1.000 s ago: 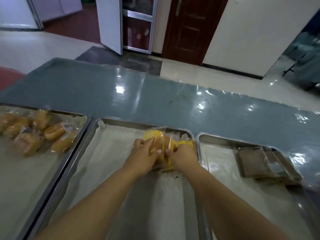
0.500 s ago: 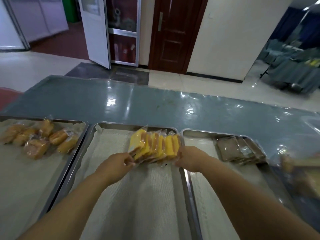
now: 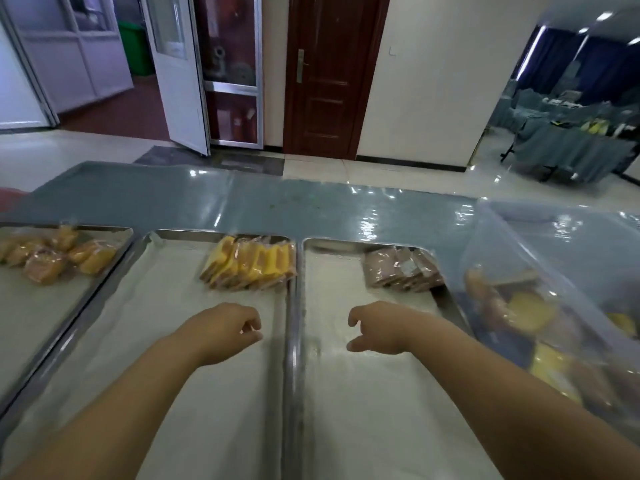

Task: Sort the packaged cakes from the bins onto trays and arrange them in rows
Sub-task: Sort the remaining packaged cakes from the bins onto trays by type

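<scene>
Packaged cakes sit on three trays side by side on the blue-grey counter [image 3: 311, 206]. Left tray [image 3: 41, 323]: loose cluster of orange cakes [image 3: 52, 259] at the far end. Middle tray [image 3: 180, 233]: row of yellow cakes [image 3: 252, 266] on edge, leaning, far right corner. Right tray [image 3: 346, 410]: short row of brown cakes [image 3: 401, 271], far right corner. Clear bin [image 3: 512, 244] just right of it holds mixed cakes, blurred. Left grip [image 3: 221, 332] hovers over the middle tray, right grip [image 3: 381, 327] over the right tray; both loosely curled, grasping nothing, apart from the rows.
</scene>
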